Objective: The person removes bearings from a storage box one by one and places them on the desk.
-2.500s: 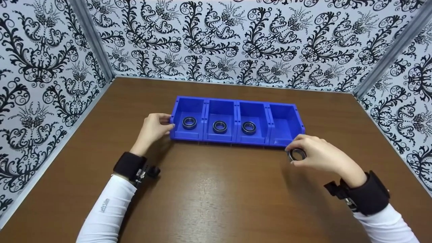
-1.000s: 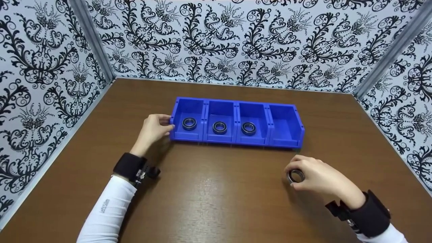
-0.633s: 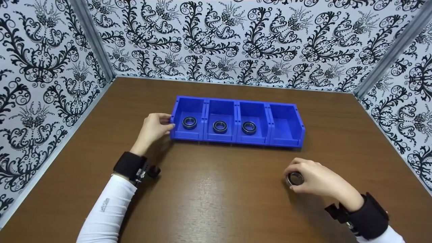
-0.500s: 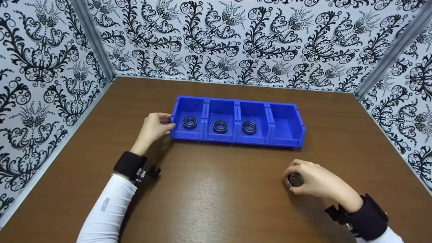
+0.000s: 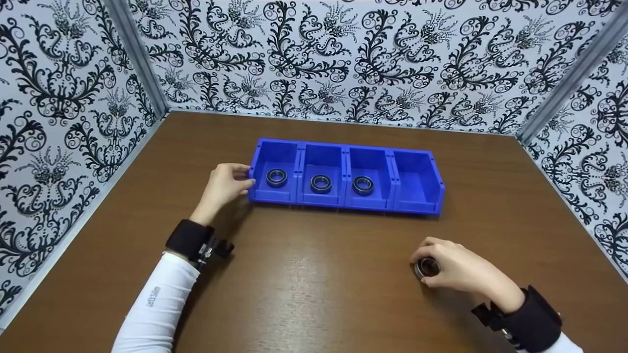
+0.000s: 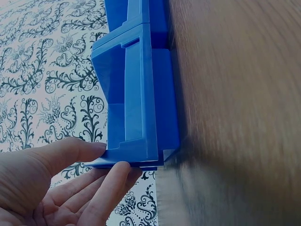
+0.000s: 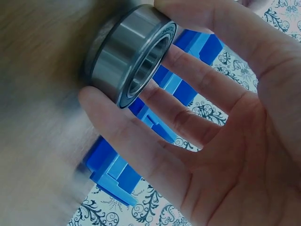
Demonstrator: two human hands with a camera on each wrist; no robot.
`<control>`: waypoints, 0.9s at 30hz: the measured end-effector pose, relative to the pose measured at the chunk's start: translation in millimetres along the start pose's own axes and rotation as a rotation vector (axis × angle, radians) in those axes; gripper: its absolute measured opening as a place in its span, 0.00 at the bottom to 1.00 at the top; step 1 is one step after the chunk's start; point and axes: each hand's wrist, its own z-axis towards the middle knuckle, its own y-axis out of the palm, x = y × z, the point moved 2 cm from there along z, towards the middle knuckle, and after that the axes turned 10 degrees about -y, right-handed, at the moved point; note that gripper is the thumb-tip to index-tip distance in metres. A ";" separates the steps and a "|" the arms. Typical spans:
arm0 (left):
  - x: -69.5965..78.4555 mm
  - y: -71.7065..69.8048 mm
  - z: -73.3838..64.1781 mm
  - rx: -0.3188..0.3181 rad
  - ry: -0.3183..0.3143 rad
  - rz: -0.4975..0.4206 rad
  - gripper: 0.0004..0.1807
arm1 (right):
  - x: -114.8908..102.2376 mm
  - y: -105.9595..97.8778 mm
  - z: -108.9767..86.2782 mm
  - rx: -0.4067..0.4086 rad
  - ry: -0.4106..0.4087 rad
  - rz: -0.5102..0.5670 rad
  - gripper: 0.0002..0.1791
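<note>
A blue bin row (image 5: pixel 417 206) with several compartments stands on the brown table. My left hand (image 5: pixel 224 189) pinches its left side wall, thumb inside the end compartment and fingers outside, as the left wrist view shows. One ball bearing lies in each of the three left compartments: the leftmost bearing (image 5: pixel 276 178), the second bearing (image 5: pixel 321 184) and the third bearing (image 5: pixel 363 186). My right hand (image 5: pixel 456 267) holds another ball bearing (image 7: pixel 131 56) between thumb and fingers, low over the table in front of the right compartment. Its steel outer ring and dark seal show in the right wrist view.
The brown table (image 5: pixel 294 274) stretches in front of the bins. Patterned wall panels (image 5: pixel 319 59) enclose the back and both sides, with grey corner posts (image 5: pixel 137 59). Black wrist straps with small cameras sit on both forearms.
My right hand has moved from the bin row's front right corner toward me and down to the table, bearing still in its fingers. My left hand stays on the bin wall.
</note>
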 end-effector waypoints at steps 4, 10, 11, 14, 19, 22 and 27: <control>-0.5 -0.2 0.4 0.002 -0.001 0.002 0.25 | 0.9 2.2 -0.1 -0.009 0.010 0.012 0.15; -0.1 -0.1 0.5 0.002 0.004 -0.004 0.24 | 1.0 3.7 -0.6 0.000 0.006 0.014 0.15; 0.0 -0.1 0.4 0.002 0.005 -0.005 0.24 | 0.9 3.7 -0.6 0.001 0.005 0.013 0.15; 0.1 -0.2 0.4 0.002 0.007 -0.008 0.24 | 0.8 4.0 -0.7 0.004 0.007 0.014 0.15; -0.3 0.4 0.5 0.002 0.009 -0.014 0.25 | 0.8 4.3 -0.6 0.006 0.009 0.014 0.16; -0.4 0.4 0.5 0.005 0.008 -0.012 0.25 | 0.9 4.5 -0.8 0.015 0.005 0.011 0.16; -1.1 0.1 0.7 0.005 0.008 -0.009 0.25 | 0.7 5.3 -1.8 0.035 -0.004 0.009 0.16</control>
